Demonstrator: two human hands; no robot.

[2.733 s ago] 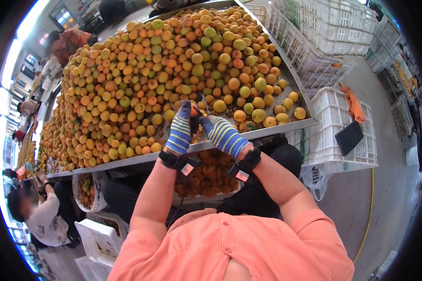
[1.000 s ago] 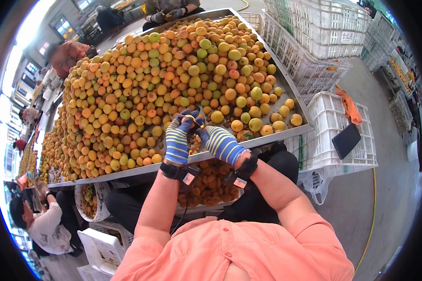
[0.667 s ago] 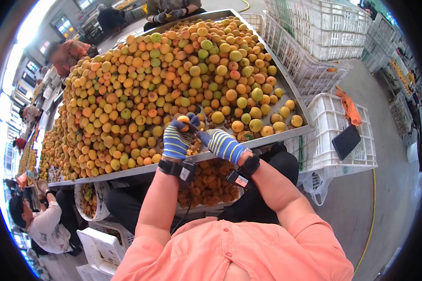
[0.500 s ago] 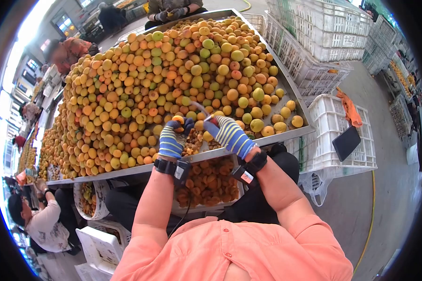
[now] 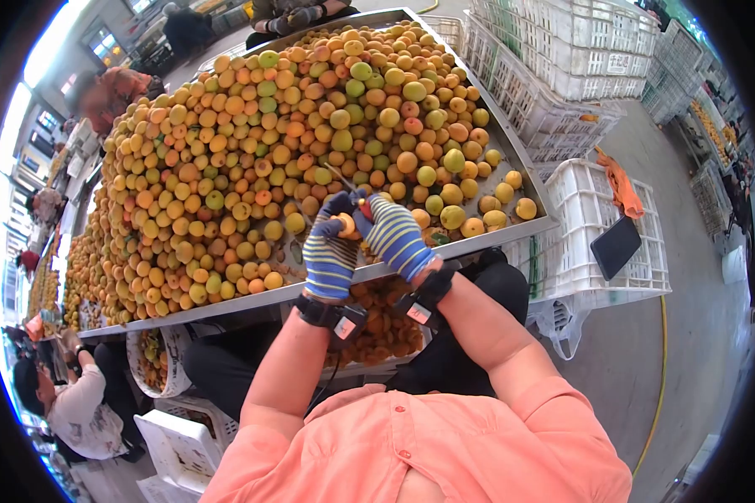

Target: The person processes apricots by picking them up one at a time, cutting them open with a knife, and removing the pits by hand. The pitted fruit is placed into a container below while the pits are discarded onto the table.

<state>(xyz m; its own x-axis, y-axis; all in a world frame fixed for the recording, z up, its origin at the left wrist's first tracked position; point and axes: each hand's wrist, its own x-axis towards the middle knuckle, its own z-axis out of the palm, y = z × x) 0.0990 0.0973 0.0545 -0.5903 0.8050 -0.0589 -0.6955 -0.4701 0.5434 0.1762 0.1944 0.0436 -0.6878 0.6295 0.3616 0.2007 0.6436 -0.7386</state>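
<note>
Both my hands wear blue-and-yellow striped gloves and meet at the near edge of a metal table (image 5: pixel 478 239). My left hand (image 5: pixel 329 251) grips an orange apricot (image 5: pixel 346 225) between fingers and thumb. My right hand (image 5: pixel 392 233) is closed on a small knife (image 5: pixel 344 183) whose thin blade sticks up past the fingers, touching the apricot. A huge heap of orange, yellow and green apricots (image 5: pixel 310 126) covers the table right behind my hands. Black wrist bands sit on both forearms.
A tub of cut apricot pieces (image 5: pixel 382 323) sits under the table between my knees. White plastic crates (image 5: pixel 612 226) stand at right, stacked higher at the back, with a dark tablet (image 5: pixel 617 246) and orange cloth on one. Other people sit at left and behind the table.
My hands drew apart half a second ago, the left holding the fruit alone; now they are together again with the knife against an apricot. The view shifted slightly.
</note>
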